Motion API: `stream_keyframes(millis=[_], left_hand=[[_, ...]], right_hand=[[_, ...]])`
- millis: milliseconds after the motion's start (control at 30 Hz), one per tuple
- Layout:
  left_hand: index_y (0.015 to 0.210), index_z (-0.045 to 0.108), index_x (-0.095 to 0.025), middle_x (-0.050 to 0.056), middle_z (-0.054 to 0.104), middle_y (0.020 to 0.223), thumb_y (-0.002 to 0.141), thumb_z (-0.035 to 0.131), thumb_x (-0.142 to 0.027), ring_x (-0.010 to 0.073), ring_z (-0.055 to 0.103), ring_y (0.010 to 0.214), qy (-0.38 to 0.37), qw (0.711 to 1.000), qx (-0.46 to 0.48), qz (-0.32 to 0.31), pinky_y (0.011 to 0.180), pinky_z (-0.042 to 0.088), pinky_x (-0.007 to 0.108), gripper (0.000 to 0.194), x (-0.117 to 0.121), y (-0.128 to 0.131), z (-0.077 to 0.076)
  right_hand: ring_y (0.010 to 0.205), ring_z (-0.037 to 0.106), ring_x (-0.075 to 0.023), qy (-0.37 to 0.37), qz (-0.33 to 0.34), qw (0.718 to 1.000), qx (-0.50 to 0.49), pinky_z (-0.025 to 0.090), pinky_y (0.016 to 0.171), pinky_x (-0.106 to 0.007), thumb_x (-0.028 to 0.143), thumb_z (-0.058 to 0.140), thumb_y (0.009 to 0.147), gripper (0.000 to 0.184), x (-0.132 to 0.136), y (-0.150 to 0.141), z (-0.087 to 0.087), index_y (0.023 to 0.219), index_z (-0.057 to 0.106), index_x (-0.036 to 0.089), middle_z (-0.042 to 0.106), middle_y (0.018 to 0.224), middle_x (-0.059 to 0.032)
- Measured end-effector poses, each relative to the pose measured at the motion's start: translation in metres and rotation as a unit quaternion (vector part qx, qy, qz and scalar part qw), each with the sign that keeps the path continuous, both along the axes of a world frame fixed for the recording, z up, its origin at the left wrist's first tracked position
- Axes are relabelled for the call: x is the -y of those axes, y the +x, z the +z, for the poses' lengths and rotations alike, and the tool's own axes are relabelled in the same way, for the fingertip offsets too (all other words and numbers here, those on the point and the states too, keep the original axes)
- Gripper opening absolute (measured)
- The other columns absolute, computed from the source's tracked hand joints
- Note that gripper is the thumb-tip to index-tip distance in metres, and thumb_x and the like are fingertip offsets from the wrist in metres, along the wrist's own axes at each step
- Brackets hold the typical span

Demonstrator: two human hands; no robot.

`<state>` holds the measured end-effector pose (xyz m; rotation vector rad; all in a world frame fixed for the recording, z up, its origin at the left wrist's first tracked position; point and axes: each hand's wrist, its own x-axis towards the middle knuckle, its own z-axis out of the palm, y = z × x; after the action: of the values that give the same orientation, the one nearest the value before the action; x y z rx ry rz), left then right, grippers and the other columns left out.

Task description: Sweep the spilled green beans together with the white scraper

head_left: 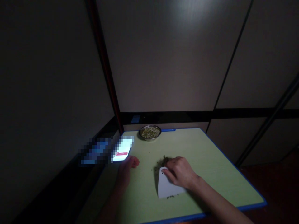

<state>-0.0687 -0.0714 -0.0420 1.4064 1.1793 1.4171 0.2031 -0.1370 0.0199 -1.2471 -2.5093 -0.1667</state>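
My right hand is closed at the far edge of a white card. Its thumb lies over the card, while the other fingers curl down past the edge, their tips partly hidden. Against those fingers is a small heap of dark green beans or seeds, with a few more scattered around the card. My left hand rests near the table's left side with its fingers curled in, and nothing shows in them. Just beyond it is a phone with a bright screen; whether they touch is unclear.
A round metal bowl of green and pale beans stands at the back of the light green table, which has a blue rim. A blue strip lies by the back edge. Dark panels rise behind and on the left.
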Motion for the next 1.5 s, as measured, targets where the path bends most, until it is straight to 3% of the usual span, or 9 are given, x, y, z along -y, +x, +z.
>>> stream_keyframes(millis=[200,467,733,1100,1500], left_hand=[[0.062,0.062,-0.016,0.005,0.063,0.059,0.069,0.058,-0.057,0.0154,0.054,0.054,-0.024,0.999,0.037,0.009,0.052,0.042,0.028,0.042,-0.009,-0.002,-0.006],[0.063,0.062,-0.016,0.005,0.063,0.059,0.07,0.058,-0.058,0.0151,0.055,0.054,-0.015,0.998,0.061,0.03,0.052,0.042,0.027,0.043,-0.009,0.002,-0.009],[0.065,0.062,-0.016,0.004,0.063,0.059,0.069,0.057,-0.05,0.0148,0.055,0.054,-0.034,0.997,0.05,0.051,0.054,0.043,0.027,0.035,-0.006,0.005,-0.004],[0.063,0.062,-0.015,0.004,0.064,0.06,0.067,0.058,-0.046,0.0149,0.056,0.055,-0.054,0.997,0.05,0.026,0.053,0.043,0.026,0.031,-0.004,0.006,0.008],[0.068,0.061,-0.015,0.003,0.064,0.061,0.068,0.061,-0.045,0.0151,0.058,0.057,-0.06,0.991,0.112,0.038,0.055,0.046,0.027,0.03,0.001,0.005,0.009]], right_hand=[[0.065,0.054,-0.0147,0.006,0.0,1.0,0.0,0.029,0.064,-0.029,0.044,0.041,0.093,0.035,0.003,0.0,-0.009,0.073,0.056,0.02,0.064,0.071,-0.0027],[0.064,0.055,-0.0137,-0.018,-0.002,1.0,-0.009,0.028,0.062,-0.027,0.045,0.041,0.093,0.036,0.011,0.004,-0.007,0.073,0.057,0.019,0.064,0.071,-0.0021],[0.062,0.057,-0.0132,-0.042,-0.02,0.999,-0.016,0.026,0.058,-0.028,0.047,0.038,0.094,0.04,0.023,0.01,-0.009,0.074,0.058,0.02,0.066,0.071,-0.0013],[0.063,0.061,-0.0142,-0.058,-0.047,0.997,-0.021,0.028,0.058,-0.027,0.048,0.039,0.093,0.039,0.036,0.014,-0.01,0.075,0.062,0.022,0.069,0.072,-0.0014],[0.067,0.064,-0.0164,-0.094,-0.066,0.993,-0.027,0.031,0.059,-0.027,0.05,0.039,0.092,0.042,0.036,0.014,-0.008,0.076,0.066,0.022,0.071,0.074,-0.0029]])
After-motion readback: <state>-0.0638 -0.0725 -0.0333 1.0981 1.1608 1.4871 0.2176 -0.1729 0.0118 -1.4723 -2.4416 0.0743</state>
